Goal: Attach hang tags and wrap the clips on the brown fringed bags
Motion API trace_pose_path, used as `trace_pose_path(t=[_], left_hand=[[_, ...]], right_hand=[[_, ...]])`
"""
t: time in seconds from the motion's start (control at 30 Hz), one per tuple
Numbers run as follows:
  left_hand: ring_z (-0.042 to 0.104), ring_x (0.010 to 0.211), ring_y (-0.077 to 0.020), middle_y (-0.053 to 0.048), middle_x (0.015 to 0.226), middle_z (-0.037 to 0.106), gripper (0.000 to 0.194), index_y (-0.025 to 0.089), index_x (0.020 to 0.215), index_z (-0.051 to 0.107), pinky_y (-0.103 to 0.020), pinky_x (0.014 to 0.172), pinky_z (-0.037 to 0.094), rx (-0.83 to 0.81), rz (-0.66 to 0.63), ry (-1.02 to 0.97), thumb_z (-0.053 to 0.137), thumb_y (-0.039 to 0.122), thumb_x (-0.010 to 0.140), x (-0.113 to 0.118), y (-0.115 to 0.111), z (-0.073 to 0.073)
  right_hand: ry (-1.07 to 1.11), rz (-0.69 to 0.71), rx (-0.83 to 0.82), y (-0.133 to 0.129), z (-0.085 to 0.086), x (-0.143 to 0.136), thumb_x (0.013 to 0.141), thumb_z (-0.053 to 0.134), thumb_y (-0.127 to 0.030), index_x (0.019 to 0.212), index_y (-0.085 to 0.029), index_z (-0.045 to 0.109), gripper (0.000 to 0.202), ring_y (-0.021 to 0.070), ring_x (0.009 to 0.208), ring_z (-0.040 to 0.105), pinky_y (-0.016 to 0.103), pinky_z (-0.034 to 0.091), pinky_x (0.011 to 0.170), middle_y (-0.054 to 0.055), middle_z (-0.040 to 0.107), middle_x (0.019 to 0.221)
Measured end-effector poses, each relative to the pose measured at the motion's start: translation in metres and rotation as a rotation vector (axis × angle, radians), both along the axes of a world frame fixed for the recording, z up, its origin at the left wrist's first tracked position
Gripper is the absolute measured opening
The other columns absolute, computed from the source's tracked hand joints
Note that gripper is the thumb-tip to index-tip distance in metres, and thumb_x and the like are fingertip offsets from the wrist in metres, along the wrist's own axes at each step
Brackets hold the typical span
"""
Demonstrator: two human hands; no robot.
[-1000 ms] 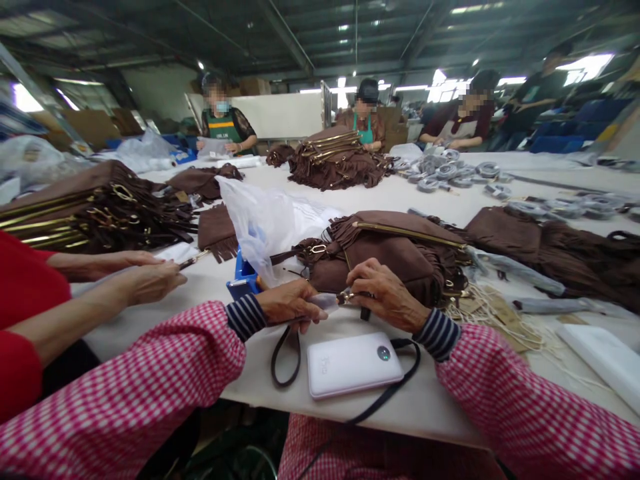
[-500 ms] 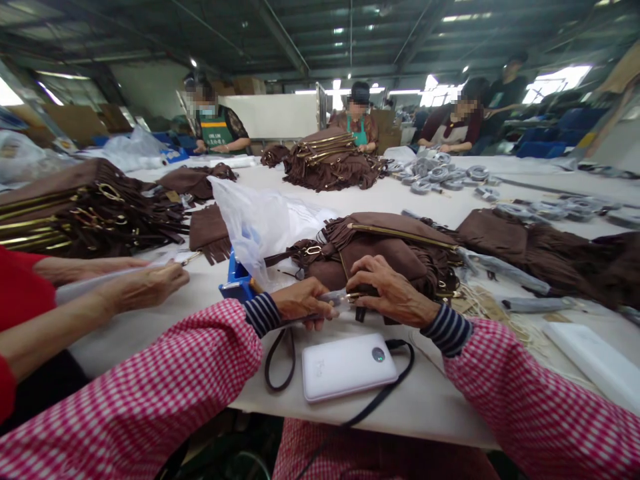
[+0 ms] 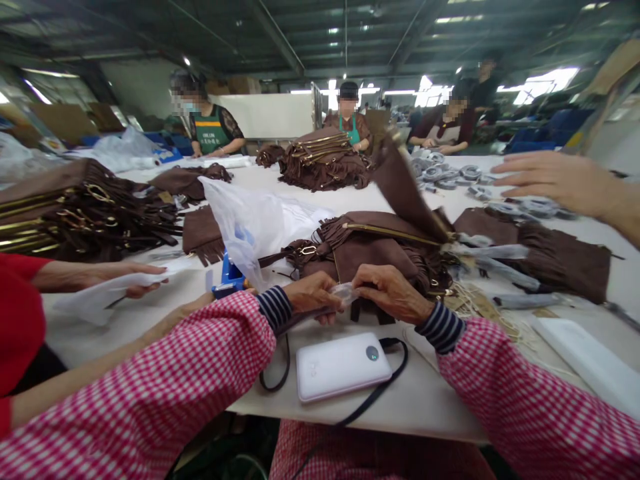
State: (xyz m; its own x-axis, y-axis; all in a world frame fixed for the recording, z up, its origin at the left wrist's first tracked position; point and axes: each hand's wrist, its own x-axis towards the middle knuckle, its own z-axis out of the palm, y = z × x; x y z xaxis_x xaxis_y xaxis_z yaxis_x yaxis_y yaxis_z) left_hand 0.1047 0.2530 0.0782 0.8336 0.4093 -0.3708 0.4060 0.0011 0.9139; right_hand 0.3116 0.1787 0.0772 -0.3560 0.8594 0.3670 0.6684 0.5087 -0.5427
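Between my two hands is the end of a brown strap [image 3: 299,321], with a clear plastic wrap [image 3: 345,290] around it. My left hand [image 3: 316,297] is closed around the strap just below the wrap. The fingers of my right hand [image 3: 383,288] pinch the wrap's other side. Right behind my hands lies a pile of brown fringed bags [image 3: 385,250] with gold zips. A white power bank [image 3: 343,367] with a black cable rests on the table in front of me, below both hands.
A co-worker's hand [image 3: 555,183] reaches in from the right, near a blurred brown bag [image 3: 405,183]. At left, another co-worker's hand [image 3: 107,277] holds a white sheet. A blue holder [image 3: 229,283], a plastic bag [image 3: 250,227] and stacked bags [image 3: 60,207] stand nearby.
My right fingers have shifted from the metal clasp at the strap's end to the plastic wrap. A brown bag has appeared in motion above the pile, and a co-worker's hand has entered at right.
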Motion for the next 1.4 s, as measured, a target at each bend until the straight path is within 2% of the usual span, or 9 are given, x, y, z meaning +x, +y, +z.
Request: trace_pose_path(t=[0.17,0.33,0.53,0.77,0.9,1.0,1.13,1.3,1.4], left_hand=[[0.055,0.042,-0.0109,-0.004,0.055,0.066,0.027,0.011,0.068,0.063,-0.021,0.041,0.042,-0.024,-0.008,0.042,0.071,0.038,0.069,0.012,0.003,-0.005],[0.048,0.038,-0.0084,-0.001,0.050,0.062,0.025,0.012,0.065,0.064,-0.020,0.040,0.037,0.092,0.042,0.022,0.069,0.036,0.072,0.015,0.000,-0.013],[0.057,0.049,-0.0123,-0.002,0.058,0.064,0.020,0.013,0.070,0.064,-0.024,0.049,0.047,0.184,0.041,0.050,0.070,0.032,0.070,0.010,-0.005,-0.007],[0.064,0.061,-0.0155,-0.004,0.073,0.068,0.027,0.014,0.079,0.063,-0.025,0.056,0.049,0.298,0.051,0.107,0.065,0.041,0.077,-0.027,-0.002,0.001],[0.064,0.060,-0.0157,-0.005,0.071,0.069,0.033,0.015,0.078,0.059,-0.025,0.057,0.048,0.192,0.114,0.099,0.059,0.048,0.081,-0.044,-0.004,-0.006],[0.062,0.057,-0.0143,-0.005,0.070,0.068,0.034,0.014,0.078,0.060,-0.024,0.055,0.046,0.198,0.137,0.047,0.060,0.048,0.080,-0.046,-0.006,-0.008],[0.057,0.054,-0.0128,-0.003,0.065,0.064,0.034,0.014,0.074,0.061,-0.022,0.052,0.041,0.294,0.109,-0.007,0.058,0.047,0.082,-0.043,-0.008,-0.007],[0.052,0.057,-0.0128,-0.002,0.065,0.061,0.035,0.015,0.071,0.059,-0.023,0.053,0.035,0.442,0.070,0.056,0.051,0.044,0.088,-0.052,-0.013,-0.008],[0.051,0.063,-0.0143,0.000,0.065,0.057,0.025,0.016,0.069,0.059,-0.024,0.058,0.034,0.660,0.072,0.156,0.055,0.035,0.085,-0.061,-0.016,-0.007]], right_hand=[[0.033,-0.012,-0.101,-0.006,-0.001,0.000,0.088,0.057,-0.011,0.086,-0.017,0.066,0.011,0.0124,0.065,0.055,0.024,0.039,0.063,-0.001,0.064,0.074],[0.212,-0.004,-0.248,-0.011,0.000,0.002,0.094,0.057,-0.029,0.109,-0.018,0.063,0.020,0.0133,0.069,0.058,0.024,0.043,0.062,0.001,0.066,0.085],[0.142,-0.079,-0.246,-0.002,0.000,-0.009,0.088,0.062,-0.027,0.075,-0.015,0.067,0.018,0.0125,0.062,0.055,0.023,0.039,0.057,0.001,0.062,0.070],[0.116,-0.122,-0.271,0.001,-0.008,-0.004,0.089,0.057,-0.022,0.076,-0.015,0.063,0.016,0.0121,0.055,0.058,0.023,0.039,0.056,-0.002,0.062,0.062],[-0.085,-0.176,-0.193,-0.002,-0.004,-0.008,0.091,0.058,-0.021,0.078,-0.017,0.063,0.015,0.0131,0.063,0.057,0.025,0.038,0.062,-0.001,0.064,0.068],[-0.274,-0.212,-0.001,-0.005,0.006,-0.022,0.092,0.061,-0.023,0.088,-0.017,0.065,0.008,0.0168,0.081,0.058,0.027,0.039,0.072,0.003,0.066,0.087],[-0.418,-0.101,0.085,0.002,0.014,-0.046,0.089,0.069,-0.034,0.106,-0.019,0.067,0.023,0.0221,0.099,0.054,0.030,0.038,0.079,0.007,0.068,0.104],[-0.343,0.020,-0.210,0.019,0.006,-0.058,0.085,0.073,-0.034,0.086,-0.022,0.074,0.012,0.0154,0.075,0.060,0.026,0.031,0.063,0.000,0.070,0.077],[-0.310,0.022,-0.241,0.022,0.001,-0.055,0.083,0.073,-0.031,0.073,-0.022,0.074,0.014,0.0128,0.064,0.056,0.026,0.027,0.058,-0.002,0.064,0.064]])
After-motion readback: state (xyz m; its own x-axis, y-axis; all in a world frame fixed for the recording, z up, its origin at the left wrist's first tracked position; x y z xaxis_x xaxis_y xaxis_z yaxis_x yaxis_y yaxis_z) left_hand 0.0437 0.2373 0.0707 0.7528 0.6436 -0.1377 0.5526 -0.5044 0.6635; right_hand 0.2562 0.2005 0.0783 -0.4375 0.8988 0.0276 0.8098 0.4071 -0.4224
